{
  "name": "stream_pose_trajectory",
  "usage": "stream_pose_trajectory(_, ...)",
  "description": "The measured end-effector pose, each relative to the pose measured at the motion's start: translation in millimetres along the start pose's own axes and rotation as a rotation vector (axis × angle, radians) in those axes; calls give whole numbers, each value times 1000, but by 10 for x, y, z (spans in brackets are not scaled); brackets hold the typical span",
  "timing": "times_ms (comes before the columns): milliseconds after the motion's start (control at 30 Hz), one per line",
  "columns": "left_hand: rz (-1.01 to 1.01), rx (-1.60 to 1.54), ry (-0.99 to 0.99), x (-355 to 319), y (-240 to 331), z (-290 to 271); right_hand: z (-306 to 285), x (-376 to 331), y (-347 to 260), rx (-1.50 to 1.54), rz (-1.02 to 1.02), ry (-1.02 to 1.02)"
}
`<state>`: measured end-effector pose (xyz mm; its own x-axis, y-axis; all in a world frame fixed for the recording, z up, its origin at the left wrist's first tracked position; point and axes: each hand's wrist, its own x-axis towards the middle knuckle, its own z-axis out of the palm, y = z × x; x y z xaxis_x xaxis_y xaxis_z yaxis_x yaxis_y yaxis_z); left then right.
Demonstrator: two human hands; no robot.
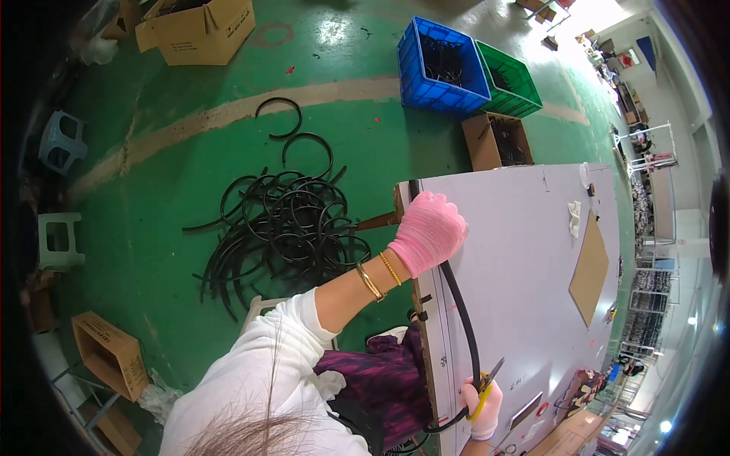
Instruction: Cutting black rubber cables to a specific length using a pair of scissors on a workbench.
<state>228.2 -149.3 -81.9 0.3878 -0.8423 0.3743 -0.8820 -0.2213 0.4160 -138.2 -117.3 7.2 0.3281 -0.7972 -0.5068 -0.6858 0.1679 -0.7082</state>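
Note:
My left hand (431, 234), in a pink knitted glove, is closed over a black rubber tube (464, 315) near the far left corner of the white-topped table (525, 258). A short end of the tube sticks out past the fist. From there the tube curves along the table's edge to my right hand (482, 409), also in a pink glove. That hand grips a pair of scissors (483, 397) with yellow handles, blades pointing away. The tube passes right by its fingers; whether they pinch it too, I cannot tell. Beyond my right hand the tube bends over the table edge.
A heap of cut black tubes (281, 220) lies on the green floor to the left. Blue (449, 99) and green crates (525, 102) and a cardboard box (483, 148) stand beyond the table. A cardboard sheet (589, 270) and a phone (526, 410) lie on the tabletop.

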Motion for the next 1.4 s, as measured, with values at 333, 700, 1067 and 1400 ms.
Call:
stream_pose_trajectory(333, -3, 28, -81, 65, 14, -95, 14, -1, -33, -5, -11, 21)
stream_pose_trajectory(700, -19, 74, -122, 123, 33, -85, 34, 10, 7, 6, -35, -10)
stream_pose_trajectory(1067, -24, 91, -66, 105, 53, -41, 57, -32, 47, -79, -44, 3)
stream_pose_trajectory(1400, 95, 386, 158, 97, -180, 60, 132, -371, -128, 256, 36, -119)
